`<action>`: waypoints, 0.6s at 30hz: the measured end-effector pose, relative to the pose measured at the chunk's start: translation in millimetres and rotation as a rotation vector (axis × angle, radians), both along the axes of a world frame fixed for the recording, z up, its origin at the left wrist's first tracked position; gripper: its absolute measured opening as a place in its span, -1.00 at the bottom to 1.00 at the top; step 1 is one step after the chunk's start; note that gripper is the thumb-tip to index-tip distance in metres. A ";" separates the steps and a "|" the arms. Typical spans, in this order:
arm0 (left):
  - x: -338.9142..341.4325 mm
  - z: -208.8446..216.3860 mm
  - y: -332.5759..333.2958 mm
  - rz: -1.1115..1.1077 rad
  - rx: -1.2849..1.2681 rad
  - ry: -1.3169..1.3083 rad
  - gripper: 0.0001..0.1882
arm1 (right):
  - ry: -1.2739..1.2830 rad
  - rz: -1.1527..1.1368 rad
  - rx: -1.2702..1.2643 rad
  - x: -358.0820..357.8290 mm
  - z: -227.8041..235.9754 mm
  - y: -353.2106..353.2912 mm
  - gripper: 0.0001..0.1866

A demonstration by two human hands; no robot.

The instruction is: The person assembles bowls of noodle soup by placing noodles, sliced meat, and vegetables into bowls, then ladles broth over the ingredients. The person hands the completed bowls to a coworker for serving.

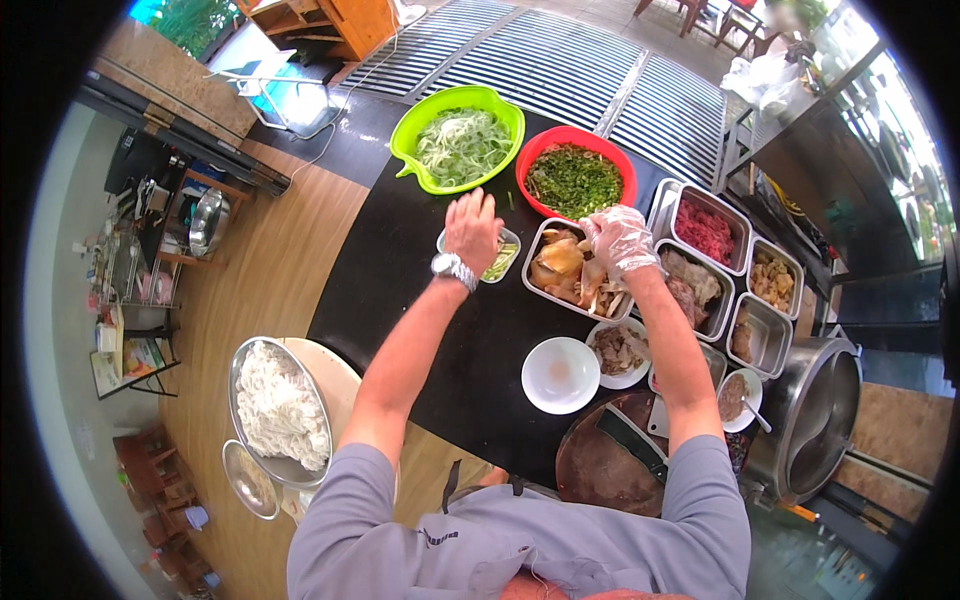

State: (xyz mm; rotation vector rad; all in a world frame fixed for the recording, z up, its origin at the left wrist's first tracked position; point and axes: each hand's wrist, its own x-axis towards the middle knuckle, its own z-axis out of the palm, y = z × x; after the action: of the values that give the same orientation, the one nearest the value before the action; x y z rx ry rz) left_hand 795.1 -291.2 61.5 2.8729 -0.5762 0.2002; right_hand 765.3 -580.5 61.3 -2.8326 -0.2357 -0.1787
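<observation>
My left hand (pixel 473 229), bare with a metal watch at the wrist, is over a small white dish (pixel 513 254) of pale green slices. Its fingers point forward, slightly bent and apart, near the rim of a lime-green basin (pixel 403 150) of shredded pale green vegetable. My right hand (pixel 622 241) wears a clear plastic glove and is at the far right corner of a metal tray (pixel 548 296) of cooked chicken (pixel 562 262). Its fingers are bent together; whatever they hold is hidden. Just beyond is a red basin (pixel 629 180) of chopped green herbs (pixel 575 178).
An empty white bowl (pixel 560 375) and a bowl of sliced meat (pixel 619 350) stand nearer me. A cleaver (pixel 632 440) lies on a round chopping board (pixel 590 465). Metal trays of meat (pixel 706 228) and a large steel pot (pixel 800 480) are right; noodles (pixel 278 405) fill a bowl left.
</observation>
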 end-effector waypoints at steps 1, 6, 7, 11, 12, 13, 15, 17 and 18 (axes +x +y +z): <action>10.4 16.7 -6.8 0.027 -0.027 -0.037 -0.41 | 0.073 -0.024 0.053 -1.6 -0.4 -1.2 -0.65; 72.7 15.3 -17.1 0.228 0.099 0.393 -0.37 | 0.067 -0.042 0.138 -5.2 2.9 5.7 -0.70; 71.4 17.3 -21.6 0.206 0.080 0.379 -0.55 | 0.060 -0.054 0.148 -7.3 1.6 3.4 -0.71; 64.3 12.0 -28.1 0.191 0.097 0.249 -0.79 | 0.087 -0.090 0.140 -7.0 -2.3 1.7 -0.68; 66.5 -3.5 -24.0 0.141 0.108 0.182 -0.80 | 0.108 -0.098 0.129 -7.3 -0.7 3.6 -0.66; 66.4 -12.3 -21.1 0.125 0.124 0.190 -0.80 | 0.111 -0.103 0.146 -9.1 4.1 7.3 -0.65; 69.6 -34.1 -15.4 0.061 0.141 0.149 -0.81 | 0.126 -0.102 0.141 -8.7 5.9 13.0 -0.66; 64.8 -33.4 -27.1 0.050 0.164 0.149 -0.82 | 0.108 -0.105 0.141 -10.1 1.6 10.1 -0.67; 65.0 -34.6 -29.9 0.039 0.174 0.157 -0.82 | 0.104 -0.101 0.143 -9.5 -2.3 9.1 -0.67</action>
State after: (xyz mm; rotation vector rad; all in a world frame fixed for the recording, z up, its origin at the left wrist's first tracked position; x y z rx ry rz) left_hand 860.1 -321.2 26.9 3.0324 -0.5329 -0.0737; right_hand 755.8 -571.4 59.0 -2.7034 -0.0544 -0.0662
